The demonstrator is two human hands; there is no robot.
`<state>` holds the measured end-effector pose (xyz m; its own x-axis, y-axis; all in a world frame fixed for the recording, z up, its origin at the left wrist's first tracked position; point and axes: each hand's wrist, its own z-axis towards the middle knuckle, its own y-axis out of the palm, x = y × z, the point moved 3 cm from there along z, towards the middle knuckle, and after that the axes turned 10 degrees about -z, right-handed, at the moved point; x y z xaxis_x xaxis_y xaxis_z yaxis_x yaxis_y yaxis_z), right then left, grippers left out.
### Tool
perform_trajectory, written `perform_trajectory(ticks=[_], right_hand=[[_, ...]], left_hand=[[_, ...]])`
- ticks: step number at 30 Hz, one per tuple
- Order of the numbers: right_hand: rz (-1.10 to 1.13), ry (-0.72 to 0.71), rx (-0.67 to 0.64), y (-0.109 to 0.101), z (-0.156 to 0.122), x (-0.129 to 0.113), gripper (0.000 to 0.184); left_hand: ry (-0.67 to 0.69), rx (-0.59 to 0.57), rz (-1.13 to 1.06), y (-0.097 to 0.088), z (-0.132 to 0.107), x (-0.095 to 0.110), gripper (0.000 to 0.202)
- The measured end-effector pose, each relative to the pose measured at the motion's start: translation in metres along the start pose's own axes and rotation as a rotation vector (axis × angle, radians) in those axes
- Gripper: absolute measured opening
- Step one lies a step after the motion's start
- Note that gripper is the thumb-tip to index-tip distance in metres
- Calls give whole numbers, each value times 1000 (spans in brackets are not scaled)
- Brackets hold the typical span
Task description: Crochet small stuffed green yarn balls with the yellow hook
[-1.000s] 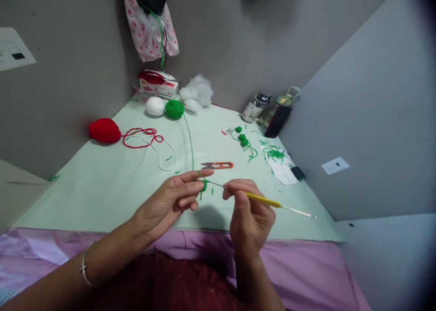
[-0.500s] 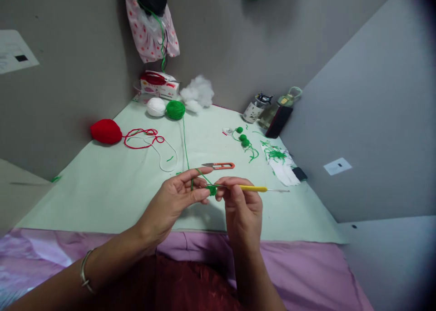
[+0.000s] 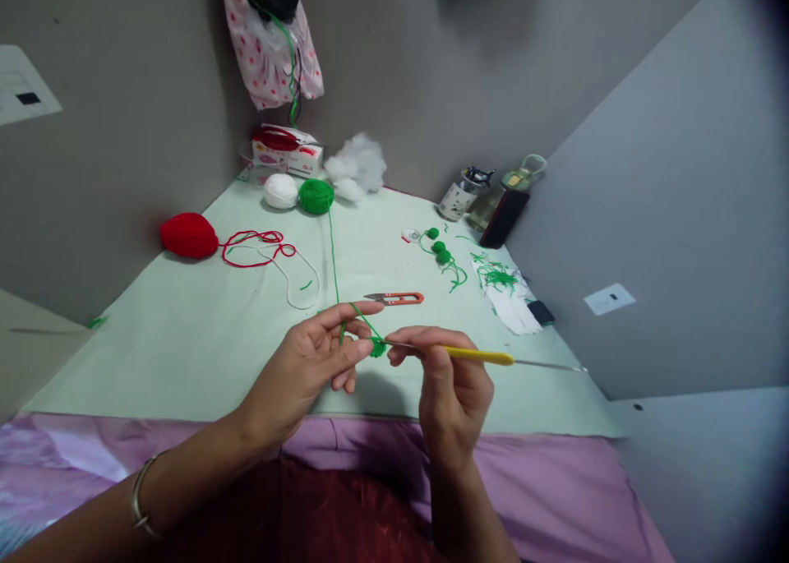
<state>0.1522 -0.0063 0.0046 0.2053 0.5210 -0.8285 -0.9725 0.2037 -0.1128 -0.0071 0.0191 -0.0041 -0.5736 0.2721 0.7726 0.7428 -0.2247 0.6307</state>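
My left hand pinches a small green crochet piece between thumb and fingers, with green yarn looped over the forefinger. That strand runs back across the table to a green yarn ball. My right hand is closed round a yellow-handled crochet hook, whose tip sits in the green piece. Both hands hover above the near part of the pale green table.
Orange thread snips lie just beyond my hands. A red yarn ball with loose red strand, a white yarn ball, white stuffing, small green crocheted balls, green scraps on paper and jars sit farther back.
My right hand has drawn the hook slightly to the right and tilted it, handle end lower. The green piece stays pinched in my left hand.
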Motion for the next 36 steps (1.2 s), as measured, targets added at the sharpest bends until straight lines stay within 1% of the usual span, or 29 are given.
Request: perform_trajectory(ticks=[2,5,8,10,11,12,13,15,17,18,19,20,21,23,25,26,27,28,29,30,31,32,33,34,36], right_hand=[[-137,-102,-16,0,-1,-4,26],[-317,-306,-54,0,-5,-8,27],[-544,-464,-59,3,-11,-8,27],[-715,-525,-44,7,-16,-7,31],[-765,-540,-32,8,-18,-7,35],[-769,-541,-15,9,-18,-7,37],[-722,-508,6,9,-18,-7,37],[-497,-356,68,6,-12,-5,31],[-223,-165,124,3,-5,-2,27],[-111,-86,130,3,-1,0,25],[-27,-31,120,4,3,1,23],[22,-7,94,5,5,1,22],[35,2,55,6,6,1,22],[-33,-28,-13,9,5,1,25],[-168,-109,-36,11,0,0,32],[-247,-167,-27,11,-3,0,35],[-328,-230,-19,11,-6,-1,39],[-399,-289,-13,11,-8,-2,41],[-445,-331,-14,11,-9,-2,43],[-453,-336,-9,9,-9,-2,41],[-414,-301,10,7,-7,-2,37],[-334,-232,39,5,-4,-1,32],[-230,-144,72,2,-1,1,28],[-119,-58,96,1,3,2,25],[40,62,74,2,7,6,21]], left_hand=[[25,9,42,-2,-1,0,34],[46,21,109,-3,-2,-1,38],[39,26,102,-1,-3,-2,44],[-5,25,21,1,-3,-3,48],[-52,17,-36,2,-2,-4,50],[-110,10,-95,3,-2,-4,51],[-163,6,-149,3,-2,-4,51],[-218,12,-214,3,0,-2,45],[-187,26,-214,2,1,3,40],[-164,22,-194,3,2,4,39],[-139,13,-170,3,2,5,40],[-120,2,-141,4,2,6,41],[-101,-3,-111,5,1,5,41],[-56,3,-56,6,1,3,41],[-6,27,-23,6,0,0,42],[10,38,-27,5,1,-1,44],[6,44,-49,5,1,-3,45],[-24,42,-85,5,2,-4,45],[-74,37,-129,5,2,-5,44],[-126,34,-173,5,3,-6,41],[-171,34,-208,5,4,-5,38],[-194,38,-229,4,5,-5,34],[-189,48,-231,3,6,-3,30],[-161,59,-215,3,7,-1,27],[-89,61,-139,2,7,1,25]])
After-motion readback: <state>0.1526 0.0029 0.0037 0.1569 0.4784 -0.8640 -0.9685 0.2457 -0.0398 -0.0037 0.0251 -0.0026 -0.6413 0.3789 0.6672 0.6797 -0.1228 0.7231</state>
